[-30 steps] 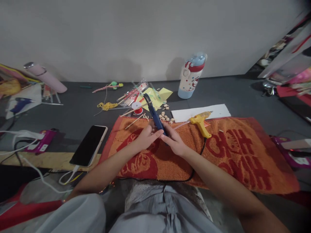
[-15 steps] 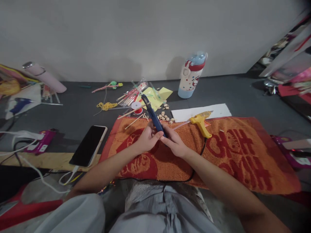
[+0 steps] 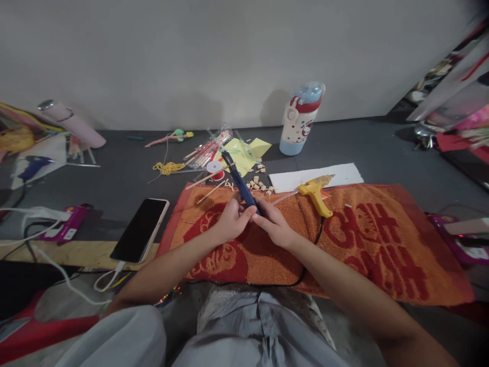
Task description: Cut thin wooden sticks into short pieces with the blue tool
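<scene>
A dark blue utility knife points away from me, above the orange towel. My left hand is closed around its lower part, thumb on top. From the other side, my right hand grips the knife's near end, and the two thumbs almost meet. Just beyond the knife's side lie small cut wooden pieces. Thin wooden sticks and a spool of red thread are to the left of the knife's far end. Fingers hide the lower part of the handle.
A yellow glue gun lies right of my hands, partly on a white board. Behind stand a water bottle and yellow paper. A charging phone lies left. Purple power strips sit at both sides.
Almost nothing differs. The utility knife's far end has dipped very slightly toward me, while both hands keep the same grip.
</scene>
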Demonstrator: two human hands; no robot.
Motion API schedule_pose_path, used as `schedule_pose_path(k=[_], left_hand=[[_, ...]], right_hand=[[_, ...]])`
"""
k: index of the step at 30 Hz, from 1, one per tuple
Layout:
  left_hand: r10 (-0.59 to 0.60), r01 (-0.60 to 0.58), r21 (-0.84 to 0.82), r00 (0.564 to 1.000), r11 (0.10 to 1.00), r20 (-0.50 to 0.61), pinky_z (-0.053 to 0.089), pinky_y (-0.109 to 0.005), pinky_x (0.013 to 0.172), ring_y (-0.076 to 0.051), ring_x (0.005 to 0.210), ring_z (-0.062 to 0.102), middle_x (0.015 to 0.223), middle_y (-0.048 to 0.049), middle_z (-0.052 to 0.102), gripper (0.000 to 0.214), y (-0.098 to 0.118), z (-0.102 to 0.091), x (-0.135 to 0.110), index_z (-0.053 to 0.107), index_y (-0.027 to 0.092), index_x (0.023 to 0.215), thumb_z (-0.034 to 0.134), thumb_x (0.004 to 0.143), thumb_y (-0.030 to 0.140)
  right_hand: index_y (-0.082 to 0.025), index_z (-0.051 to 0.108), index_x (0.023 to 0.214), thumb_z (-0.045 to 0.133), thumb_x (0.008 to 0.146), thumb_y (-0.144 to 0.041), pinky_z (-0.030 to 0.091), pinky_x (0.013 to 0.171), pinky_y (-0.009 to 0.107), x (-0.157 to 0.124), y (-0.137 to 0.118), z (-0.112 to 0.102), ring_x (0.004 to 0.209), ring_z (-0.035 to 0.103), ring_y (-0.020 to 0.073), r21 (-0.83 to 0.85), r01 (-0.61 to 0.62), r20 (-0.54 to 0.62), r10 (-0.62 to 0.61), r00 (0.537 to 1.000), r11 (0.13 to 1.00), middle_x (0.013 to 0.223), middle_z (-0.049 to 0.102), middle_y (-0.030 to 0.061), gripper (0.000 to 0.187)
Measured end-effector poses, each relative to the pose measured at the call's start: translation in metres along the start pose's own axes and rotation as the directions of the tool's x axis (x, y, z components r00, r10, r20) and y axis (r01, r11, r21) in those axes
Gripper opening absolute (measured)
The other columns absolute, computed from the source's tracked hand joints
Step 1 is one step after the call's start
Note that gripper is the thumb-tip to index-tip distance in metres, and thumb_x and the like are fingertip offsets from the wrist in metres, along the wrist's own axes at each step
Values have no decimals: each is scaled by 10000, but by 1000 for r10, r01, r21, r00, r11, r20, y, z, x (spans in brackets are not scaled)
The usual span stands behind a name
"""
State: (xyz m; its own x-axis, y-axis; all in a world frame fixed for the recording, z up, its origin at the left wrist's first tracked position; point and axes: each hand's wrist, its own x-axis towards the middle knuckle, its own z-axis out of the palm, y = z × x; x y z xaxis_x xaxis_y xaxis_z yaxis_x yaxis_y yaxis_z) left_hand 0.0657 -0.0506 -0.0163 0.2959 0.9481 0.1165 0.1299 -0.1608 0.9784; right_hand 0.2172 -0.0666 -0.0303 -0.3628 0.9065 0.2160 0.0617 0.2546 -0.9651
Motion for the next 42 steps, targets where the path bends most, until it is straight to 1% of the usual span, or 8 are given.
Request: schedule_pose_path(k=[7,15,19,23,26,29,34,42], left_hand=[[-59,60,-45,998,997,22,472,-312,677,-134,652,534,795,-15,568,480,-8,-1,7,479,183,959,587,773,613],[-93,94,-59,995,994,24,465,-291,660,-137,678,541,772,-7,567,485,-8,-1,9,480,189,942,597,757,622],[-115,118,-73,993,990,40,464,-283,622,-126,638,533,756,1,565,498,-8,-2,9,481,185,954,596,754,627],[-115,119,-72,992,990,54,458,-279,610,-125,625,529,731,5,556,504,-6,-2,9,480,182,947,590,752,633],[-115,118,-72,992,990,47,458,-274,614,-123,633,527,738,3,556,504,-5,-2,9,486,183,936,598,744,635],[-115,118,-77,993,990,38,463,-285,631,-134,659,543,762,-6,569,511,-5,-1,9,488,185,945,605,736,637],[-111,115,-69,992,991,59,456,-309,645,-153,667,560,750,-10,569,509,-4,-2,9,484,180,952,599,747,632],[-113,119,-108,991,987,66,435,-264,581,-104,582,504,728,14,558,549,-1,-2,9,469,180,938,606,724,666]], right_hand=[[-180,560,1149,462,868,-633,484,822,392,4,1,2,877,573,236,18,-54,-14,55,998,998,967,621,75,542],[-181,557,1126,474,865,-635,491,750,351,5,1,4,781,546,193,58,-97,-12,97,995,994,880,590,45,531],[-197,562,1099,478,860,-642,488,749,353,5,1,4,774,542,190,67,-95,-20,97,995,993,869,589,39,512],[-184,558,1103,480,861,-634,482,734,343,4,-1,4,774,540,190,82,-107,-8,108,994,991,869,584,42,517],[-182,553,1101,485,860,-631,471,741,339,4,-1,4,791,533,189,88,-97,-12,99,995,991,890,580,45,513],[-188,552,1076,480,861,-635,458,706,326,4,0,4,755,514,180,84,-100,-7,101,995,991,839,557,29,501],[-190,543,1025,487,861,-627,438,705,319,4,3,4,743,495,170,98,-96,2,97,995,991,819,526,16,470],[-185,552,1067,504,866,-600,434,724,321,4,1,4,756,496,175,107,-102,1,103,995,989,835,543,20,464]])
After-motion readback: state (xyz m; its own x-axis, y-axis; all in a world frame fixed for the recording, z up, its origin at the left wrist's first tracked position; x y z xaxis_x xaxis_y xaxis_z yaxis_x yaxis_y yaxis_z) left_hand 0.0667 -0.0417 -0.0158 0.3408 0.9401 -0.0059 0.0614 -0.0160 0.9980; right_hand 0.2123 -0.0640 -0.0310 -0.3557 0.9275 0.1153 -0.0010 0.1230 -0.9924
